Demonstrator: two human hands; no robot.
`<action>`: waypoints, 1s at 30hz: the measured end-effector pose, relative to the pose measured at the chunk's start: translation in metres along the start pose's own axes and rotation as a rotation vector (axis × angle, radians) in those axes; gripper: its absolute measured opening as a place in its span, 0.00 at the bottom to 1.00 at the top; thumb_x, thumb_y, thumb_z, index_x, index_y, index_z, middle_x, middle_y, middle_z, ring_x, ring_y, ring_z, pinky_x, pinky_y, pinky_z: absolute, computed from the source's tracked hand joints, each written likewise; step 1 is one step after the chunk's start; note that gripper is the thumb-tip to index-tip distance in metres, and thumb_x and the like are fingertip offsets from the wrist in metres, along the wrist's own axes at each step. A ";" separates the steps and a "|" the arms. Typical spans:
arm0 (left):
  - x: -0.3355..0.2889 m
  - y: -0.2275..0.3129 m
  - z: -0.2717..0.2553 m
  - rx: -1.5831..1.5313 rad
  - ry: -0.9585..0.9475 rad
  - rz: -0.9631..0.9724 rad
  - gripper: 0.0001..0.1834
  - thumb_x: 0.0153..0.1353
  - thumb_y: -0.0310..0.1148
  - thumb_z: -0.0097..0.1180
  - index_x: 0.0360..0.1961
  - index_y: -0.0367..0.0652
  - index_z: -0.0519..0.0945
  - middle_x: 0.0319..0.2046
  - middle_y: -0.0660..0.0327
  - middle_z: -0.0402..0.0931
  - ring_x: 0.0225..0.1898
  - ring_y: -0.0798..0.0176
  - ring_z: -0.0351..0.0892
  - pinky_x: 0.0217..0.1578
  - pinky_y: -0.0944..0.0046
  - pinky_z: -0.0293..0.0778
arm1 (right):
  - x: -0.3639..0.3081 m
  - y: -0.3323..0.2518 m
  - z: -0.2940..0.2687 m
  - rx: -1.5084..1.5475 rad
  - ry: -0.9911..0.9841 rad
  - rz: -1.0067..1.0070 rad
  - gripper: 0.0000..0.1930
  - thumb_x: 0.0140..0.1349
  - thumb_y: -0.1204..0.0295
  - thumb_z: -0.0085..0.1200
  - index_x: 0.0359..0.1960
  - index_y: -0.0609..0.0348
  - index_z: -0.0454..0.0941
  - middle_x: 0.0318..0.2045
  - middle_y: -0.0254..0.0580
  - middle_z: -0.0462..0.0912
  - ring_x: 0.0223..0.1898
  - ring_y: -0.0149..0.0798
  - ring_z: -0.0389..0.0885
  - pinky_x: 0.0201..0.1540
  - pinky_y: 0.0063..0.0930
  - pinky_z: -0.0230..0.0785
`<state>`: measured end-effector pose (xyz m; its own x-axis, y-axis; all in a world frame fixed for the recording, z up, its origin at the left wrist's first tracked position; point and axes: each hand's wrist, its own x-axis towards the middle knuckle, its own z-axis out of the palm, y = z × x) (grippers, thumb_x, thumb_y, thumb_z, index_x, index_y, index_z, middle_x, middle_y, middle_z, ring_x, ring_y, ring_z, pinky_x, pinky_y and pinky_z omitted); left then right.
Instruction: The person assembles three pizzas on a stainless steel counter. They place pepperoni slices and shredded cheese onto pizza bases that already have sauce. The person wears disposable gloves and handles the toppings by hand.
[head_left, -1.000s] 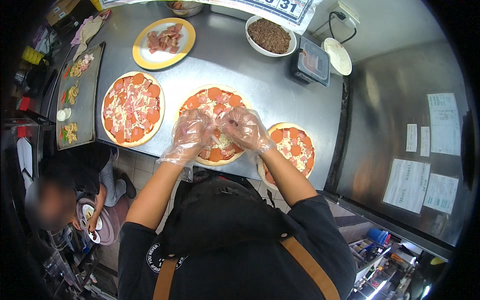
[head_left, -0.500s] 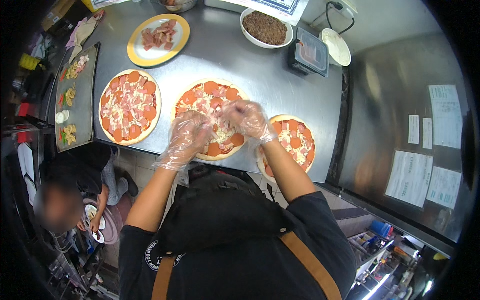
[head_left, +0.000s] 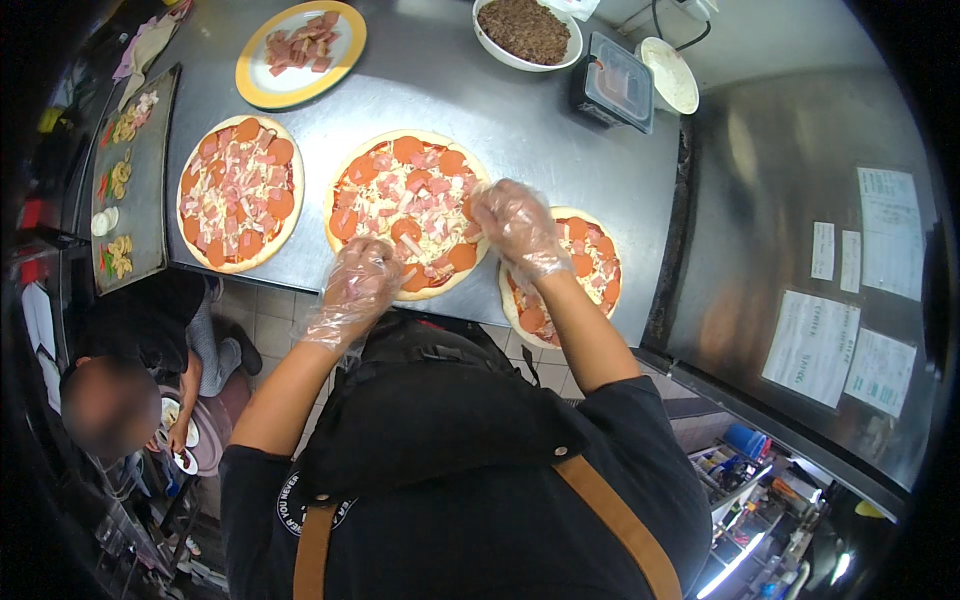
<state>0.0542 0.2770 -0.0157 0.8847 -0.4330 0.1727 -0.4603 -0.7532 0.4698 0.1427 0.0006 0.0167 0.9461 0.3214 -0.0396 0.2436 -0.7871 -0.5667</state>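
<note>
The middle pizza (head_left: pixel 405 215) is spread with sauce, shredded cheese, pepperoni rounds and pink ham pieces. At its lower left edge my left hand (head_left: pixel 365 278), in a clear plastic glove, is closed with its fingers curled. My right hand (head_left: pixel 520 228), gloved the same way, is closed over the pizza's right edge, in the gap toward the right pizza (head_left: pixel 585 285). Whatever either hand holds is hidden. On the left lies another pizza (head_left: pixel 240 195) with similar toppings. A yellow-rimmed plate (head_left: pixel 352 50) behind them carries a heap of ham pieces (head_left: pixel 303 43).
At the back stand a white bowl (head_left: pixel 545 66) of ground meat, a dark lidded container (head_left: pixel 613 85) and a white tub (head_left: pixel 668 76). A metal tray (head_left: pixel 150 190) with vegetable portions lies left. A seated person (head_left: pixel 140 330) is below it. A steel panel (head_left: pixel 790 190) rises right.
My hands have moved apart from over the middle pizza, the left toward its lower left edge, the right toward its right edge. The whole view has shifted a little.
</note>
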 end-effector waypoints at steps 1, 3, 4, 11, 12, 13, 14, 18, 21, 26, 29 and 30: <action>0.000 -0.001 -0.001 0.010 -0.004 -0.017 0.10 0.61 0.31 0.67 0.42 0.41 0.88 0.47 0.52 0.82 0.53 0.46 0.80 0.58 0.46 0.78 | -0.003 0.002 0.003 -0.090 -0.008 -0.068 0.09 0.69 0.65 0.61 0.38 0.55 0.89 0.32 0.49 0.83 0.40 0.54 0.86 0.46 0.50 0.78; 0.003 -0.001 -0.016 -0.073 0.004 -0.075 0.09 0.60 0.31 0.68 0.42 0.41 0.89 0.48 0.53 0.82 0.54 0.45 0.80 0.57 0.46 0.79 | -0.008 -0.001 0.011 -0.127 -0.025 -0.121 0.09 0.69 0.65 0.61 0.38 0.55 0.89 0.32 0.48 0.83 0.40 0.53 0.86 0.45 0.50 0.79; 0.005 -0.001 -0.025 -0.114 0.007 -0.105 0.09 0.60 0.31 0.68 0.42 0.42 0.89 0.49 0.53 0.82 0.54 0.45 0.81 0.56 0.46 0.79 | -0.009 -0.003 0.015 -0.144 -0.033 -0.148 0.09 0.69 0.64 0.62 0.38 0.55 0.89 0.33 0.47 0.84 0.40 0.53 0.86 0.44 0.50 0.79; 0.022 -0.013 -0.028 -0.149 0.228 -0.063 0.09 0.64 0.29 0.67 0.44 0.40 0.87 0.47 0.50 0.82 0.51 0.42 0.80 0.53 0.44 0.76 | 0.000 -0.012 0.014 -0.208 0.024 -0.266 0.08 0.67 0.68 0.62 0.36 0.59 0.85 0.33 0.46 0.83 0.38 0.53 0.85 0.40 0.49 0.79; 0.025 -0.017 -0.025 -0.122 0.244 -0.080 0.09 0.64 0.29 0.67 0.44 0.40 0.87 0.47 0.50 0.82 0.50 0.42 0.80 0.53 0.44 0.76 | -0.001 -0.013 0.013 -0.185 0.047 -0.254 0.07 0.67 0.68 0.62 0.36 0.59 0.85 0.33 0.46 0.83 0.37 0.53 0.85 0.40 0.49 0.79; 0.031 -0.021 -0.020 -0.097 0.256 -0.095 0.09 0.64 0.30 0.67 0.44 0.40 0.86 0.46 0.51 0.82 0.50 0.43 0.80 0.53 0.43 0.75 | -0.003 -0.012 0.012 -0.162 0.070 -0.237 0.07 0.67 0.68 0.62 0.36 0.59 0.85 0.33 0.47 0.82 0.37 0.54 0.85 0.40 0.50 0.79; 0.036 -0.025 -0.015 -0.071 0.268 -0.111 0.09 0.65 0.30 0.67 0.44 0.40 0.86 0.46 0.51 0.83 0.49 0.43 0.80 0.53 0.43 0.75 | -0.005 -0.011 0.010 -0.138 0.093 -0.220 0.07 0.66 0.68 0.62 0.36 0.59 0.85 0.33 0.47 0.82 0.36 0.54 0.85 0.40 0.50 0.79; 0.070 -0.029 0.011 -0.028 0.191 -0.238 0.13 0.66 0.37 0.66 0.47 0.43 0.88 0.45 0.53 0.83 0.51 0.46 0.80 0.56 0.45 0.75 | -0.001 -0.001 0.011 -0.176 0.064 -0.201 0.07 0.66 0.68 0.63 0.37 0.58 0.86 0.33 0.48 0.83 0.37 0.55 0.85 0.40 0.50 0.78; 0.085 -0.016 0.009 0.110 0.053 -0.263 0.14 0.68 0.41 0.63 0.46 0.44 0.89 0.52 0.49 0.82 0.57 0.44 0.79 0.60 0.43 0.75 | 0.017 -0.006 0.012 -0.122 0.086 -0.170 0.08 0.67 0.67 0.63 0.38 0.59 0.86 0.34 0.49 0.83 0.39 0.56 0.85 0.42 0.50 0.78; 0.087 -0.023 0.020 0.059 0.050 -0.340 0.14 0.66 0.41 0.64 0.44 0.43 0.90 0.54 0.48 0.82 0.60 0.42 0.77 0.62 0.43 0.73 | 0.030 -0.018 0.020 -0.043 0.089 -0.215 0.09 0.69 0.66 0.61 0.39 0.60 0.86 0.35 0.50 0.83 0.40 0.57 0.84 0.44 0.51 0.78; 0.083 -0.018 -0.007 -0.012 -0.012 -0.330 0.11 0.65 0.39 0.66 0.40 0.42 0.90 0.49 0.49 0.83 0.57 0.42 0.78 0.59 0.42 0.75 | 0.029 -0.015 0.024 -0.028 0.076 -0.152 0.11 0.69 0.64 0.61 0.38 0.60 0.87 0.35 0.50 0.83 0.40 0.57 0.84 0.45 0.52 0.77; 0.079 -0.021 -0.007 0.028 0.012 -0.298 0.11 0.65 0.38 0.66 0.39 0.42 0.90 0.47 0.50 0.83 0.55 0.43 0.79 0.57 0.43 0.76 | 0.029 -0.014 0.026 -0.030 0.078 -0.141 0.11 0.69 0.64 0.61 0.37 0.60 0.87 0.34 0.50 0.83 0.40 0.57 0.84 0.46 0.52 0.77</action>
<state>0.1343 0.2617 -0.0062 0.9818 -0.1854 0.0412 -0.1824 -0.8596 0.4772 0.1613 0.0345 0.0019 0.9153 0.3894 0.1031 0.3808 -0.7528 -0.5370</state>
